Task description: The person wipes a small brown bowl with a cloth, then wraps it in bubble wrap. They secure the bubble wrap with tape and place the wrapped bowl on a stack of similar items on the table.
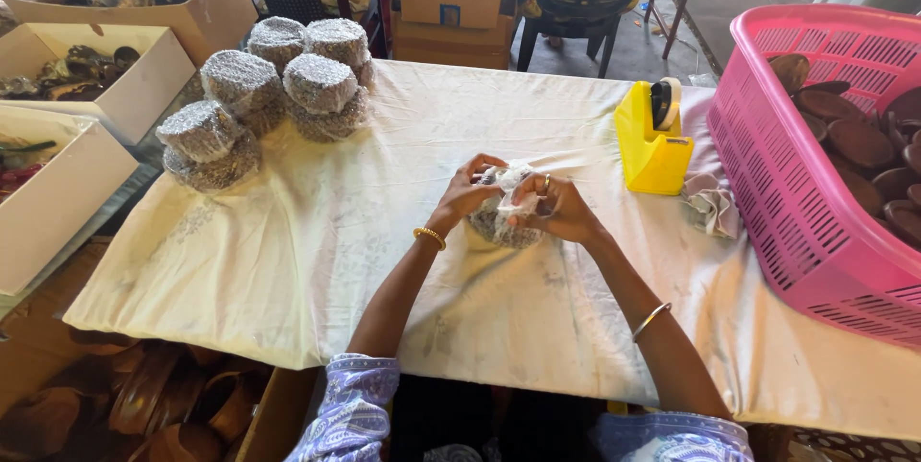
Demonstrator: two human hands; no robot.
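Wrapped bundle (499, 217) being held at table (384, 260) centre, between both hands. Judged light, soft outside, possibly fragile inside; best cupped from both sides. Left hand (467, 195) grip being clenched on bundle's wrap; right hand (561, 208) grip being pinched on loose wrap end. Finished bundles (278, 88) being stacked far left; pink basket (815, 184) being kept at right.

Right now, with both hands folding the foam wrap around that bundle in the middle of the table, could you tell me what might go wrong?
1. The wrap on the bundle looks loose on top; if the left hand or right hand lets go, it may spring open.
2. The tape dispenser stands apart, so reaching for it probably frees one hand.
3. The stacked wrapped bundles could topple if bumped.
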